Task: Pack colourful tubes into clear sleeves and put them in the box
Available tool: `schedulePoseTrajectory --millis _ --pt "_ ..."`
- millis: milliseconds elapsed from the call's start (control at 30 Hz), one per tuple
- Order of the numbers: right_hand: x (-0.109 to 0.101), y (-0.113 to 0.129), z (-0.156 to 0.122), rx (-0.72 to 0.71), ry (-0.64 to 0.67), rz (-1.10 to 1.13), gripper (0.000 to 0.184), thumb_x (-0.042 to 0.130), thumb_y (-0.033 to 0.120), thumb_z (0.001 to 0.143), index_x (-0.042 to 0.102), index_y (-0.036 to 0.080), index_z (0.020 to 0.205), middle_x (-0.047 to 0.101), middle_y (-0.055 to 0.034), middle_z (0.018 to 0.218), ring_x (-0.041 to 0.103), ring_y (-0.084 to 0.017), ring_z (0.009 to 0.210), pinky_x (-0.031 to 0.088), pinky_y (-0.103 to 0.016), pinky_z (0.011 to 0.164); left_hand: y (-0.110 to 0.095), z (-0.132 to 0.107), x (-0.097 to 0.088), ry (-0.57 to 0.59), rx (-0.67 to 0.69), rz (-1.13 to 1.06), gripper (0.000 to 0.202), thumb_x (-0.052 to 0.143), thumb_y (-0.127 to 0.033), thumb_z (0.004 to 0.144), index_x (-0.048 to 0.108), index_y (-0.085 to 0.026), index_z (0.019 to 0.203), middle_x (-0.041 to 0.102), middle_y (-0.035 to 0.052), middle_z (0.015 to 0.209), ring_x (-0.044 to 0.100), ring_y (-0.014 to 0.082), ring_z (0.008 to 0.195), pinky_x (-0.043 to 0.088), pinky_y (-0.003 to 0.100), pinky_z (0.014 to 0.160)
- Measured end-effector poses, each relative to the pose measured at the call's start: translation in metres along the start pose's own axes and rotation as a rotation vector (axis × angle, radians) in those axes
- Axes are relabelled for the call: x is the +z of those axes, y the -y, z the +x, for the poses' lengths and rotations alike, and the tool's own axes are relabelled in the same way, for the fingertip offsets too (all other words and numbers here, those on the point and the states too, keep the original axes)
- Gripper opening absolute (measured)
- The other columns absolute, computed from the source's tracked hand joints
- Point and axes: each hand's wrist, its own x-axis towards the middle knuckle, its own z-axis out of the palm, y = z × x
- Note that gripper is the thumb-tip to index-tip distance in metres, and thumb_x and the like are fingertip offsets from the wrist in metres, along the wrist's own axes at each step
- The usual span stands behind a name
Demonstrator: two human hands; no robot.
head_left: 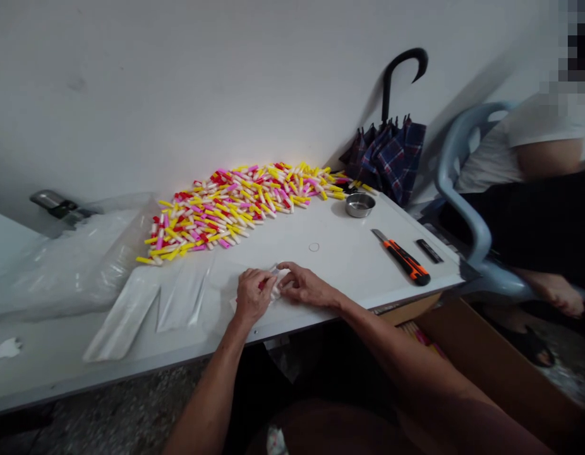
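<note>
My left hand (253, 294) is closed at the table's front edge, its fingers around small red and white pieces with what looks like clear plastic about them. Beside it, my right hand (309, 287) bends its fingers over the same bundle (274, 292), and its thumb and fingertips meet the white part. Most of the bundle is hidden by the fingers. Left of my hands lie flat clear plastic bags (183, 297) and a stack of whitish sleeves (124, 316). Behind them spreads a heap of short yellow, red, pink and white plastic pieces (226, 202).
To the right are a round metal dish (360, 205), a rubber band (314, 247), an orange-black box cutter (401, 256) and a small black case (429, 251). A plaid umbrella (394, 151) leans on the wall. A large plastic bag (74, 253) lies left. Someone sits on a blue chair (463, 189).
</note>
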Motion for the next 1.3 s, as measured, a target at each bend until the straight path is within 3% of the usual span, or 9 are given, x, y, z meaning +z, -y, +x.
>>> schedulePoseTrajectory --millis 300,500,833,900,967,1033,1067,1200,1300 --pt "0.007 0.008 0.002 0.202 0.107 0.219 0.087 0.07 0.027 0.085 0.025 0.026 0.159 0.067 -0.013 0.127 0.071 -0.013 0.063 0.05 -0.019 0.045 -0.001 -0.002 -0.001 0.018 -0.055 0.047 0.018 0.062 -0.028 0.094 0.066 -0.024 0.076 0.069 0.0018 0.076 0.058 0.0215 0.079 0.042 0.038 0.081" --pt "0.013 0.003 0.01 0.165 -0.044 0.208 0.089 0.07 0.018 0.079 0.03 0.023 0.158 0.071 -0.0091 0.114 0.069 -0.012 0.061 0.048 -0.018 0.044 -0.004 -0.001 -0.002 -0.009 -0.077 0.0 0.018 0.061 -0.028 0.095 0.065 -0.023 0.078 0.069 0.002 0.078 0.058 0.0215 0.081 0.041 0.036 0.079" --pt "0.003 0.001 0.027 0.205 0.213 0.141 0.079 0.07 0.027 0.087 0.034 0.025 0.158 0.073 -0.0064 0.105 0.071 -0.013 0.061 0.052 -0.019 0.052 -0.006 -0.004 -0.005 -0.001 -0.133 0.033 0.022 0.056 -0.028 0.095 0.064 -0.022 0.076 0.068 0.0024 0.077 0.058 0.0219 0.081 0.041 0.036 0.079" --pt "-0.01 0.001 0.045 0.19 0.112 0.045 0.066 0.07 0.031 0.089 0.046 0.021 0.149 0.074 -0.0056 0.094 0.068 -0.014 0.058 0.051 -0.022 0.051 -0.004 -0.006 -0.002 -0.048 -0.146 0.012 0.022 0.056 -0.03 0.096 0.064 -0.023 0.078 0.068 0.0029 0.079 0.058 0.0223 0.082 0.042 0.036 0.079" --pt "-0.029 0.001 0.073 0.165 -0.19 -0.179 0.046 0.065 0.033 0.093 0.057 0.017 0.136 0.074 -0.0052 0.089 0.066 -0.013 0.056 0.05 -0.023 0.053 -0.002 -0.008 0.001 -0.122 -0.155 -0.002 0.021 0.056 -0.031 0.097 0.064 -0.023 0.079 0.067 0.0033 0.08 0.059 0.0229 0.084 0.043 0.036 0.08" --pt "-0.051 0.001 0.108 0.169 -0.497 -0.43 0.033 0.057 0.033 0.098 0.062 0.018 0.127 0.074 -0.0067 0.099 0.068 -0.014 0.066 0.052 -0.024 0.062 -0.001 -0.011 0.004 -0.194 -0.152 0.002 0.021 0.056 -0.032 0.098 0.064 -0.023 0.081 0.067 0.0034 0.08 0.058 0.0229 0.085 0.044 0.037 0.082" --pt "-0.062 0.001 0.125 0.185 -0.567 -0.491 0.031 0.057 0.032 0.098 0.063 0.017 0.125 0.073 -0.0085 0.106 0.07 -0.016 0.077 0.053 -0.026 0.069 -0.002 -0.013 0.006 -0.22 -0.146 0.006 0.021 0.056 -0.032 0.099 0.064 -0.022 0.082 0.067 0.0033 0.08 0.058 0.0227 0.085 0.044 0.038 0.083" --pt "-0.088 0.0 0.181 0.246 -0.652 -0.6 0.037 0.063 0.038 0.094 0.062 0.016 0.125 0.069 -0.0136 0.122 0.064 -0.026 0.111 0.05 -0.033 0.088 -0.003 -0.017 0.007 -0.255 -0.13 0.009 0.02 0.056 -0.031 0.099 0.065 -0.022 0.084 0.066 0.0026 0.08 0.058 0.0216 0.083 0.044 0.037 0.082" --pt "-0.09 -0.001 0.203 0.255 -0.64 -0.661 0.038 0.066 0.04 0.091 0.063 0.017 0.122 0.066 -0.0156 0.129 0.061 -0.03 0.118 0.048 -0.034 0.09 -0.004 -0.018 0.007 -0.243 -0.12 0.025 0.02 0.056 -0.03 0.099 0.065 -0.022 0.083 0.066 0.0023 0.08 0.058 0.021 0.083 0.044 0.037 0.081"
